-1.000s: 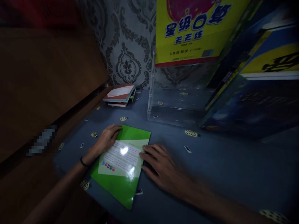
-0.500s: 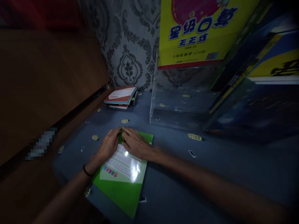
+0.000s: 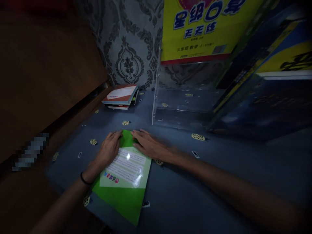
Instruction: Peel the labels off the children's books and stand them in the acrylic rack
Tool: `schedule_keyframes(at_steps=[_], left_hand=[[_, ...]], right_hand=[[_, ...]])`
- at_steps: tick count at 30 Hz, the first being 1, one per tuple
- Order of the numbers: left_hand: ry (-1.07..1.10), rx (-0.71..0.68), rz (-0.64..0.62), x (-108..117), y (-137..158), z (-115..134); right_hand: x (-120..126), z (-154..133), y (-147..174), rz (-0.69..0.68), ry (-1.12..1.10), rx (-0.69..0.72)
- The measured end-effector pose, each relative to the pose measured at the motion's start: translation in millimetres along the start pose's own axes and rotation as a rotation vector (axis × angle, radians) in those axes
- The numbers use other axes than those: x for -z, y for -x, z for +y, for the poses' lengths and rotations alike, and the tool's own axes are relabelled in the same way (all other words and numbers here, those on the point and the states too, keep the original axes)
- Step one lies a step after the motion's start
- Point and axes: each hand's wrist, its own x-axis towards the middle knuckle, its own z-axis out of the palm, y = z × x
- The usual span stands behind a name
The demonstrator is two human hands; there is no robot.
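Observation:
A glossy green book (image 3: 122, 167), with a pale panel of printed text on its cover, lies slanted on the table. My left hand (image 3: 110, 146) is at its upper left edge, fingers together and curled over the edge. On the upper right corner rests my right hand (image 3: 148, 143), its fingers bent around that corner and the fingertips near the top edge. A strip of green cover shows between the two hands. The undersides of both hands are hidden, and the thumbs are hard to make out.
A small stack of books (image 3: 120, 97) sits at the back left by the wall. A clear acrylic stand (image 3: 156, 94) is at the back, with a yellow workbook (image 3: 195, 42) upright above it. More books (image 3: 265, 104) stand at the right. A brown wooden panel (image 3: 48, 78) borders the left side.
My hands were close together at the book's top edge. My right hand has since slid right to the corner, leaving a gap between them. The view has shifted slightly.

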Motion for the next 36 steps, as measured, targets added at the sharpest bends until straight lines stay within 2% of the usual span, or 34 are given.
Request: schedule_keyframes(at_steps=[7, 10, 15, 19, 21, 25, 30, 33, 36], left_hand=[[-0.022, 0.027, 0.005, 1, 1, 2], [-0.092, 0.003, -0.030, 4, 0, 4], [-0.270, -0.144, -0.093, 8, -8, 22], [-0.118, -0.325, -0.162, -1, -20, 51], [-0.081, -0.372, -0.197, -6, -27, 65], [-0.076, -0.346, -0.235, -8, -39, 88], [-0.264, -0.284, -0.222, -13, -41, 109], [-0.285, -0.279, -0.224, -14, -35, 114], [-0.214, -0.304, -0.289, -5, -27, 110]], right_hand=[[24, 22, 68, 0.018, -0.106, -0.140], [29, 23, 85, 0.028, -0.107, -0.204], [32, 17, 86, 0.110, -0.076, -0.143], [31, 20, 82, 0.177, -0.076, -0.104], [30, 22, 83, 0.188, -0.078, -0.096], [31, 22, 86, 0.206, -0.100, -0.115], [39, 15, 89, 0.222, -0.188, -0.155], [43, 9, 91, 0.223, -0.231, -0.159], [45, 2, 96, 0.236, -0.304, -0.151]])
